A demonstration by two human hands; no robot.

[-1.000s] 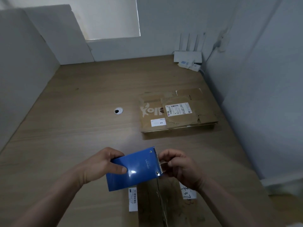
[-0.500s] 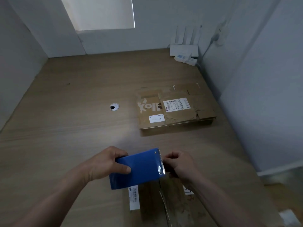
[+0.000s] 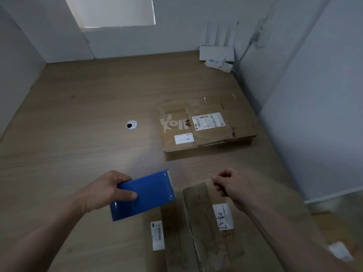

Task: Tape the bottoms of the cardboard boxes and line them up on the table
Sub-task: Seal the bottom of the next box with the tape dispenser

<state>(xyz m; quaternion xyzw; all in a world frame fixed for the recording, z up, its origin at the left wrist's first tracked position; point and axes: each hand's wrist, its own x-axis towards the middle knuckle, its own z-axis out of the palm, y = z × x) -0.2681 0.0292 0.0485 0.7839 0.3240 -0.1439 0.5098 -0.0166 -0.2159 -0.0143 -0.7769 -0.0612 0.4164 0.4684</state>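
Note:
My left hand (image 3: 102, 191) grips a blue tape dispenser (image 3: 144, 194) above the near part of the wooden table (image 3: 78, 134). My right hand (image 3: 231, 187) is to its right, fingers curled, pinching the end of a clear tape strip (image 3: 191, 185) stretched from the dispenser's toothed edge. Below the strip stands a cardboard box (image 3: 196, 228) with white labels and a centre seam. A stack of flattened cardboard boxes (image 3: 206, 124) lies farther back on the right.
A round cable hole (image 3: 131, 125) sits mid-table. A white router (image 3: 217, 53) with antennas stands in the far right corner, its cable running up the wall. Grey partition walls close in the table on the left, back and right.
My right hand has pulled away to the right from the dispenser, drawing out a length of clear tape over the box. The left hand and dispenser shifted slightly left. The view tilted down.

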